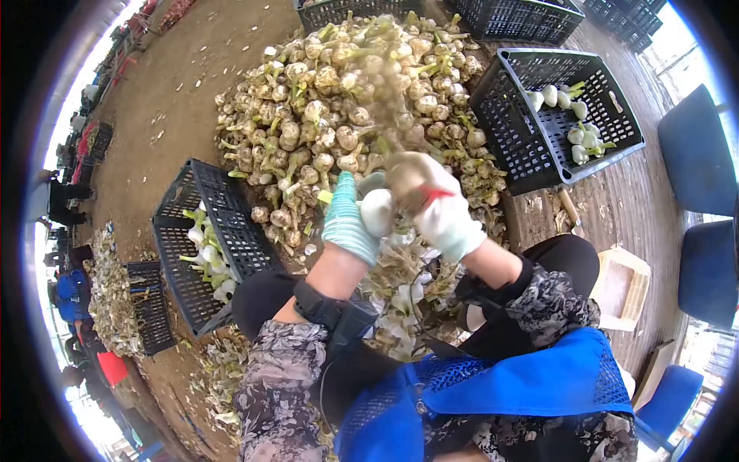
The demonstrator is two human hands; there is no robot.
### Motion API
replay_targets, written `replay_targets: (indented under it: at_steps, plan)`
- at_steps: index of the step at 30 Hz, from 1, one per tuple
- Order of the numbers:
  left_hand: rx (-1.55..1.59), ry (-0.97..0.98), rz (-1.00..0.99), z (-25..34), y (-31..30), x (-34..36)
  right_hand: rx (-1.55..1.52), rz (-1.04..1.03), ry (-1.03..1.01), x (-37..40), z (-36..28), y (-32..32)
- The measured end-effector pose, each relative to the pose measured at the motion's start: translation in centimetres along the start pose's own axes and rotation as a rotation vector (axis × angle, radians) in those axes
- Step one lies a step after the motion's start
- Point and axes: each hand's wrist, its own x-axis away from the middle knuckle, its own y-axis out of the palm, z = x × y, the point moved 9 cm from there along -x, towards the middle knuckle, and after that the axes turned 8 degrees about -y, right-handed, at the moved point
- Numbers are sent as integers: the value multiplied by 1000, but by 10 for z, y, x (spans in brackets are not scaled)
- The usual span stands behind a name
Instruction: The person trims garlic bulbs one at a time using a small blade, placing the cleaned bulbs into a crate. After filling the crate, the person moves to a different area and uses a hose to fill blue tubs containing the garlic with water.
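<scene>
Over the near edge of a big heap of dirty garlic bulbs [323, 115], my gloved left hand [350, 219] is closed around a clean white garlic bulb [377, 212]. Right beside it, my gloved right hand [439, 204] is closed and smeared by motion. Something red shows at its fingers, but what it holds cannot be made out. Peeled skins [400, 300] lie below both hands. White bulbs with green stems [208, 250] lie in the left black crate [239, 223]. More white bulbs [585, 144] are in the right black crate [531, 138].
A wooden-handled tool [568, 206] and a pale plastic basket [640, 289] are at the right. Blue chairs [697, 154] stand along the right edge. More black crates [531, 19] stand behind the heap. People, another crate [150, 308] and another heap [115, 292] are at the far left.
</scene>
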Motion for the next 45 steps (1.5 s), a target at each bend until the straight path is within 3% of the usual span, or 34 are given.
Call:
replay_targets:
  at_steps: [2, 3, 4, 7, 10, 11, 12, 14, 17, 19, 21, 22, 23, 24, 26, 27, 30, 32, 33, 35, 36, 37, 38, 39, 40, 42, 44, 45]
  plan:
    - [77, -17, 197, -12, 4, 8, 396, 103, -314, 15, -19, 2]
    - [-147, 71, 28, -10, 6, 8, 245, 41, -194, 3, 5, 1]
    - [-308, 139, 18, -6, 10, 14, 244, -94, 356, 6, 91, 4]
    - [-200, 109, 94, 5, 8, 10, -230, 150, 537, 13, 85, -13]
    - [-18, -88, 69, -7, -5, -8, -2, -35, -439, 1, -38, 0]
    - [-59, -86, 100, -10, 1, 0, 123, -392, -417, 17, -48, 31]
    - [-103, -84, 129, -11, 7, 8, 82, -467, -289, 16, -28, 32]
    - [-293, -45, 258, -3, 6, 28, 220, -414, -53, 1, 14, 0]
    - [-214, 232, 180, 48, -2, 33, -1104, -122, 56, -40, 21, -73]
    - [-134, 344, 150, 72, -3, 46, -1451, 57, 90, -53, 43, -92]
    - [-137, 374, 144, 77, -4, 50, -1154, 45, 167, -48, 101, -80]
    - [-150, 392, 138, 79, -5, 50, -276, -206, 288, -37, 149, -57]
    - [-164, 370, 134, 78, -6, 47, 480, -540, 208, -19, 176, -27]
    - [-176, 349, 133, 76, -7, 45, 739, -738, 156, 1, 192, 1]
    - [-163, 324, 119, 73, -8, 44, 601, -560, 418, 46, 206, 27]
    - [-165, 313, 122, 71, -9, 42, 686, -651, 399, 77, 233, 42]
    - [-172, 306, 99, 71, -10, 39, 800, -588, 463, 72, 273, 41]
    - [-163, 279, 107, 70, -7, 47, 732, -445, 549, 43, 243, 24]
    - [-217, 281, 117, 70, -9, 44, 448, -387, 554, 22, 236, 21]
    - [-325, 296, 128, 70, -16, 31, -96, -446, 610, -28, 122, 19]
    - [-396, 238, 122, 63, -17, 25, -264, -404, 597, -32, 103, 13]
    - [-359, 121, 47, 47, -1, 29, -295, -499, 456, -42, 52, 11]
    - [-325, 4, -27, 31, 16, 35, -92, -613, 77, -47, 25, 9]
    - [-420, -128, -178, 13, 29, 40, -76, -621, 25, -41, 10, 5]
    - [-404, -138, -334, 2, 37, 41, -62, -630, -25, -32, -5, 3]
    - [-502, -8, -313, 3, 40, 45, -252, -457, 158, -19, 2, -10]
    - [-601, 249, -238, 21, 49, 56, -519, -268, 366, 0, 14, -16]
    - [-649, 377, -201, 29, 54, 63, -499, -255, 437, 6, 13, -15]
